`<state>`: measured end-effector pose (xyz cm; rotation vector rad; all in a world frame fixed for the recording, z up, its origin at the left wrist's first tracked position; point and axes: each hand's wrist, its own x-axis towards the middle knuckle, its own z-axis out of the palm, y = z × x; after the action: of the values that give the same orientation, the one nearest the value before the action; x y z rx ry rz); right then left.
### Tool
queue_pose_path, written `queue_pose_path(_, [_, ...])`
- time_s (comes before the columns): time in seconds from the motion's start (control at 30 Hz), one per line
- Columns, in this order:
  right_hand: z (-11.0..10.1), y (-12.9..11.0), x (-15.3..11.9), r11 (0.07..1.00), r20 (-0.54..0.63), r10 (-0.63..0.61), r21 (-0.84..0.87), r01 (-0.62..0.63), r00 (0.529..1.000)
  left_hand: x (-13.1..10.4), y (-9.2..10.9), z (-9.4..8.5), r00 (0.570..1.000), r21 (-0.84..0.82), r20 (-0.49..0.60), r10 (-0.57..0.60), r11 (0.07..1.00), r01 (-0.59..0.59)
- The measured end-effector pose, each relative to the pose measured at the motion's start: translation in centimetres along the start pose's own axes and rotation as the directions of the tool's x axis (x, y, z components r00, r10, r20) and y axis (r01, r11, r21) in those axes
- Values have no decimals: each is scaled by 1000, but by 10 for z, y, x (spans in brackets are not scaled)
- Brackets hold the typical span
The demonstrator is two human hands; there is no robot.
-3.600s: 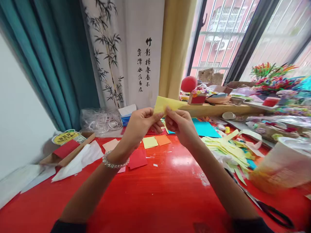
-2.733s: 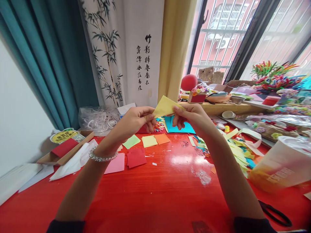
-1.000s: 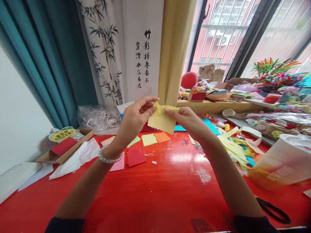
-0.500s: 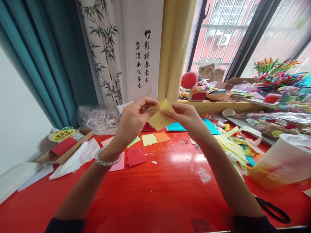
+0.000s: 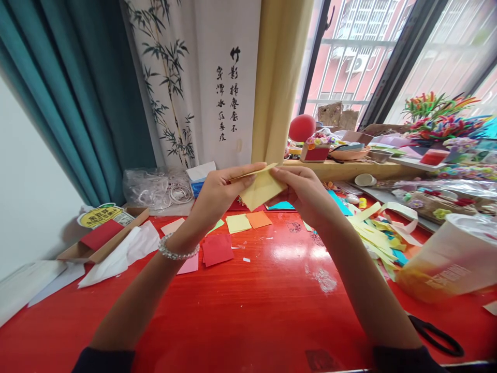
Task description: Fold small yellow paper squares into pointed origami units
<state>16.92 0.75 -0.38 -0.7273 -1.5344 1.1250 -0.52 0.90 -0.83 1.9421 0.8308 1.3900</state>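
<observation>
A folded piece of yellow paper (image 5: 262, 189) is held up above the far part of the red table (image 5: 248, 300). My left hand (image 5: 224, 192) pinches its left side between thumb and fingers; a beaded bracelet (image 5: 178, 247) circles that wrist. On the other side, my right hand (image 5: 305, 191) grips the paper's right edge, thumb on top and the other fingers partly hidden behind. Below the hands lie small paper squares: a pale yellow stack (image 5: 238, 224), an orange one (image 5: 259, 219), a red stack (image 5: 218, 250) and a pink one (image 5: 188, 264).
At the right are yellow paper strips (image 5: 373, 238), a large white-and-orange tub (image 5: 452, 259) and black scissor handles (image 5: 438, 334). A cardboard tray (image 5: 104, 238) and white tissue (image 5: 122, 254) lie left. Behind, a wooden ledge (image 5: 322, 168) carries craft items.
The yellow paper has been turned from a point-up diamond to a slanted, flatter shape. My right-hand fingers have shifted along its edge, and my left fingers now lie straighter across its top.
</observation>
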Motion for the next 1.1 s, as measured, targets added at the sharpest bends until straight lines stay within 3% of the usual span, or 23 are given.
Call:
queue_pose_path(0.07, [2,2,3,997,-30,-2,77,4,1000,0,-2,0,988,182,-101,120,978,-101])
queue_pose_path(0.13, [5,3,4,995,-31,-20,100,23,999,2,-6,1,953,345,-126,276,913,-219])
queue_pose_path(0.23, [12,2,2,993,-37,-72,95,75,997,4,-13,4,886,492,-48,462,783,-381])
queue_pose_path(0.3, [17,1,-1,990,-44,-92,107,96,995,6,-16,6,855,534,0,518,723,-438])
queue_pose_path(0.4, [25,2,-5,977,-32,-125,168,128,992,5,-19,7,853,526,-73,516,747,-407])
queue_pose_path(0.5, [28,6,-5,974,-7,-151,172,150,989,3,-18,5,888,452,-251,385,858,-244])
queue_pose_path(0.57, [26,9,-5,981,-18,-128,144,130,992,2,-17,5,896,429,-292,334,883,-189])
queue_pose_path(0.67, [22,13,-3,983,-89,-115,133,126,989,1,-16,6,879,486,-209,429,826,-287])
queue_pose_path(0.8, [19,14,-1,979,-151,-162,99,178,975,2,-22,9,785,603,-31,619,638,-479])
queue_pose_path(0.9, [19,12,-1,979,-162,-184,57,195,970,4,-28,12,736,671,30,677,532,-517])
queue_pose_path(1.03, [21,8,-4,980,-125,-199,-5,200,972,3,-30,19,733,695,50,679,504,-513])
queue_pose_path(1.1, [20,7,-5,974,-131,-223,-54,218,966,2,-25,21,757,657,68,650,542,-524])
